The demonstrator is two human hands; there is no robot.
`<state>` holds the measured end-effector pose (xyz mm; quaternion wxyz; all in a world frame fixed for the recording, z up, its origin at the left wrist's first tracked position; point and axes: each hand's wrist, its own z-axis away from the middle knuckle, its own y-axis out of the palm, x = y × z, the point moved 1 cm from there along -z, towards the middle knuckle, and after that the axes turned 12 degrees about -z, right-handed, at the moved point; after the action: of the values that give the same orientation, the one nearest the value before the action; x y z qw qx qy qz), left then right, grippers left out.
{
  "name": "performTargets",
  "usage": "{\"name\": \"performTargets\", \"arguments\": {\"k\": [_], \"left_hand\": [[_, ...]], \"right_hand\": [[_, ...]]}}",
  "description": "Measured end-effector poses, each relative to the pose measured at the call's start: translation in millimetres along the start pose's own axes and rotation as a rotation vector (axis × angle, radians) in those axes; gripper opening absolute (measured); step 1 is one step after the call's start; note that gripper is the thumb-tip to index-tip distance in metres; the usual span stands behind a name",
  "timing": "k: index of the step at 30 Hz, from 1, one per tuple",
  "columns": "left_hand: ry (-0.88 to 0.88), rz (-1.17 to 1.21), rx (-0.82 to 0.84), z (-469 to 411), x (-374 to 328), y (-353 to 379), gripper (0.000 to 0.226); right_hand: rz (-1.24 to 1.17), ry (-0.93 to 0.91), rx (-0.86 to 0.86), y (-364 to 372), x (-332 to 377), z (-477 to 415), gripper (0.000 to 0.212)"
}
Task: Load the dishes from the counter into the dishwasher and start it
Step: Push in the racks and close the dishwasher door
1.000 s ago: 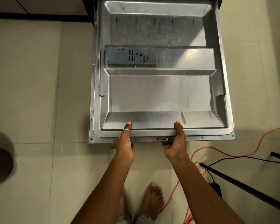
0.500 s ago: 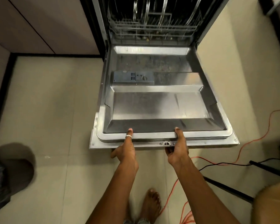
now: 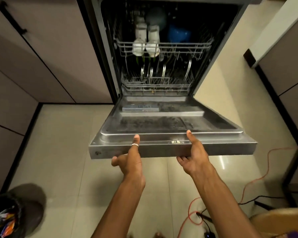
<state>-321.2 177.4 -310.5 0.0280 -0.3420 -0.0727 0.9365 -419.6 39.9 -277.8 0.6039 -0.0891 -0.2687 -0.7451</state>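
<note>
The steel dishwasher door [image 3: 213, 148] hangs partly raised, its front edge lifted off the floor. My left hand [image 3: 130, 158] grips that edge left of centre, thumb on top and fingers under it. My right hand [image 3: 194, 157] grips it just right of the latch in the same way. Inside, the upper rack [image 3: 163, 47] carries two white bottles [image 3: 145, 40] and a blue bowl [image 3: 179, 35]. The lower rack [image 3: 158, 85] holds several upright plates.
Grey cabinet fronts [image 3: 46, 57] line the left. A dark bin [image 3: 12, 215] with wrappers stands on the floor at bottom left. An orange cable [image 3: 255, 179] and black cords trail over the tiles at right, beside a black stand leg [image 3: 296, 170].
Both hands have lifted the door from lying flat to a partly raised tilt. The view has swung upward, so the loaded racks now show.
</note>
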Motion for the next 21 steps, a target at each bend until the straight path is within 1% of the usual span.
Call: {"name": "performTargets", "arguments": {"k": [1,4,5,7,8,10,12,13,14,16,17,18,20,21], "left_hand": [[0.056,-0.01,0.019,8,-13,5,0.091],[0.255,-0.071,0.059,24,-49,18,0.09],[0.32,-0.088,0.07,29,-61,23,0.09],[0.426,-0.129,0.075,37,-84,33,0.085],[0.469,-0.151,0.07,40,-94,39,0.084],[0.542,-0.22,0.081,44,-112,50,0.087],[0.609,-0.295,0.115,45,-130,61,0.097],[0.63,-0.332,0.129,47,-140,65,0.102],[0.651,-0.379,0.147,48,-149,69,0.105],[0.688,-0.498,0.199,51,-169,79,0.099],[0.705,-0.56,0.22,51,-178,84,0.097],[0.735,-0.615,0.239,51,-186,89,0.097],[0.793,-0.688,0.267,48,-203,98,0.098],[0.823,-0.717,0.276,46,-212,103,0.098]], "right_hand": [[-0.011,-0.014,0.02,9,8,7,0.044],[-0.038,-0.067,0.059,41,35,26,0.059],[-0.041,-0.081,0.079,53,44,32,0.059],[-0.028,-0.111,0.13,74,61,38,0.044],[-0.019,-0.131,0.158,84,69,38,0.041],[0.004,-0.19,0.206,103,82,41,0.052],[0.048,-0.244,0.231,122,94,42,0.063],[0.073,-0.261,0.242,133,99,43,0.062],[0.1,-0.274,0.253,141,104,41,0.054],[0.169,-0.308,0.266,161,113,36,0.029],[0.193,-0.33,0.276,172,117,34,0.026],[0.215,-0.351,0.288,182,121,30,0.029],[0.245,-0.387,0.308,200,127,23,0.044],[0.253,-0.416,0.315,210,129,19,0.046]]}}
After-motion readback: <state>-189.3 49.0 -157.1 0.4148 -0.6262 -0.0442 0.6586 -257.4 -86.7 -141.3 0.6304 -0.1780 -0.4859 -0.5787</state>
